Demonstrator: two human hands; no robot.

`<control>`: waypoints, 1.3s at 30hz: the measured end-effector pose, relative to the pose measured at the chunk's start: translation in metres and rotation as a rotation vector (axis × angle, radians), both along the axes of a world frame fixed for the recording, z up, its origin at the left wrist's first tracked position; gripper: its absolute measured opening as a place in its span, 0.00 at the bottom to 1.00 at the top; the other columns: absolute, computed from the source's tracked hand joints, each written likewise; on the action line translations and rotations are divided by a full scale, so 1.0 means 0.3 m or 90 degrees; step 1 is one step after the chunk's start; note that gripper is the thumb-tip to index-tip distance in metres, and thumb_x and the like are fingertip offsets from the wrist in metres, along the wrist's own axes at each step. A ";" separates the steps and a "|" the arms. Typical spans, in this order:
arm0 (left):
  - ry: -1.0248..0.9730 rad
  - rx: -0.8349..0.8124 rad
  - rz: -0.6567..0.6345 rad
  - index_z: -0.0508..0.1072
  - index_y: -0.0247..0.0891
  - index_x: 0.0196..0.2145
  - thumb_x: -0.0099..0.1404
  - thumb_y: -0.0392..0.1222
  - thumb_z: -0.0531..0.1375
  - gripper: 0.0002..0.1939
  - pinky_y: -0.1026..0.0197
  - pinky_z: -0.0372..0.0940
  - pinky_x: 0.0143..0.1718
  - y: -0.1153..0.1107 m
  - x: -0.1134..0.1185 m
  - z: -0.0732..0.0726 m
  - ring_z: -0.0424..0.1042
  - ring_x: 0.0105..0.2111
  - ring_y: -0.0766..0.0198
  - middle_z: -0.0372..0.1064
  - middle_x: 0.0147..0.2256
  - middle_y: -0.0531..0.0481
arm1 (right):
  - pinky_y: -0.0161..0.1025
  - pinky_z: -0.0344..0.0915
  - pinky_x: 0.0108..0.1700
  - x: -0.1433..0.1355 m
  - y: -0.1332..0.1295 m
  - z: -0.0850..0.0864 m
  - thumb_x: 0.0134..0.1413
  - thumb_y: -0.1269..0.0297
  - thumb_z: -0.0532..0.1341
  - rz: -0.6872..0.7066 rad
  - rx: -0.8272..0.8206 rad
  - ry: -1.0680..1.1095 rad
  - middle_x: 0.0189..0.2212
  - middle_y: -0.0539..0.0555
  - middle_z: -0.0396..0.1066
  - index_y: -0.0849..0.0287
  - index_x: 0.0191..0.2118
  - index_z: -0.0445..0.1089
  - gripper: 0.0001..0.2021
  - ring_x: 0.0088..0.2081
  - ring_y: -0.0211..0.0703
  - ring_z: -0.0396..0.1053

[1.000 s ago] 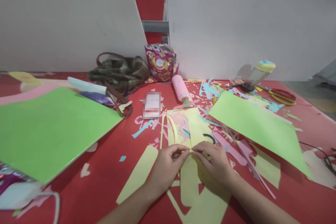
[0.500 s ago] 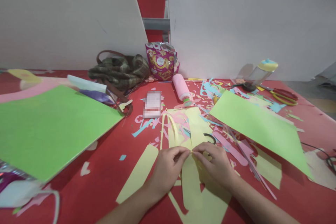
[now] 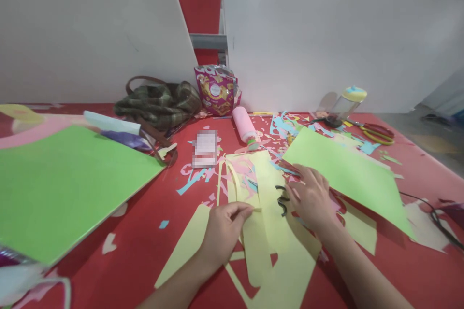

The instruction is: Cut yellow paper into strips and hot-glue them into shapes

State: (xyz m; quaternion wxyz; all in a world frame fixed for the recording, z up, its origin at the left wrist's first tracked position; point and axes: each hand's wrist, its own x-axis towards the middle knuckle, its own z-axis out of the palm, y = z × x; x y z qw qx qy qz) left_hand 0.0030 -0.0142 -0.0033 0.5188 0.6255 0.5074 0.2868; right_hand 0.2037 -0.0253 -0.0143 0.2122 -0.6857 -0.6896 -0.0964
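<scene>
Pinched at its far end by thumb and fingers of the left hand (image 3: 224, 229), one yellow paper strip (image 3: 256, 248) extended over a larger yellow sheet (image 3: 292, 273). The right hand (image 3: 313, 198) was just beside two black curved pieces (image 3: 284, 209); whether it held anything could not be told. Two green sheets (image 3: 351, 176) flanked the hands; one pink bottle (image 3: 243, 124) lay beyond.

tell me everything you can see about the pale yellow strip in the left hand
The pale yellow strip looks like paper or thin card: plain, long and narrow, with rounded corners at the end nearest the person. The left hand pinches it near its far end. It extends toward the person over a yellow sheet with cut-out openings; whether it touches that sheet is unclear. The right hand is apart from it.
</scene>
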 end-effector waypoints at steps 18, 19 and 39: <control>-0.011 0.013 0.021 0.73 0.36 0.26 0.54 0.45 0.53 0.12 0.66 0.64 0.26 0.011 -0.005 0.026 0.70 0.26 0.63 0.73 0.26 0.49 | 0.54 0.49 0.49 0.355 0.018 0.049 0.50 0.56 0.47 -0.275 0.108 -0.068 0.55 0.69 0.43 0.72 0.55 0.41 0.30 0.54 0.61 0.45; -0.012 0.014 0.017 0.73 0.36 0.26 0.54 0.45 0.53 0.12 0.66 0.64 0.26 0.010 -0.005 0.027 0.70 0.26 0.63 0.73 0.26 0.49 | 0.54 0.48 0.49 0.366 0.022 0.045 0.50 0.57 0.47 -0.281 0.119 -0.070 0.55 0.69 0.42 0.72 0.55 0.40 0.31 0.54 0.61 0.44; -0.017 0.051 -0.014 0.72 0.36 0.25 0.55 0.45 0.52 0.13 0.65 0.63 0.28 0.005 -0.005 0.019 0.69 0.27 0.63 0.72 0.25 0.50 | 0.51 0.45 0.50 0.392 0.298 0.060 0.47 0.71 0.49 0.033 -0.122 -0.312 0.46 0.60 0.60 0.61 0.33 0.67 0.11 0.49 0.48 0.53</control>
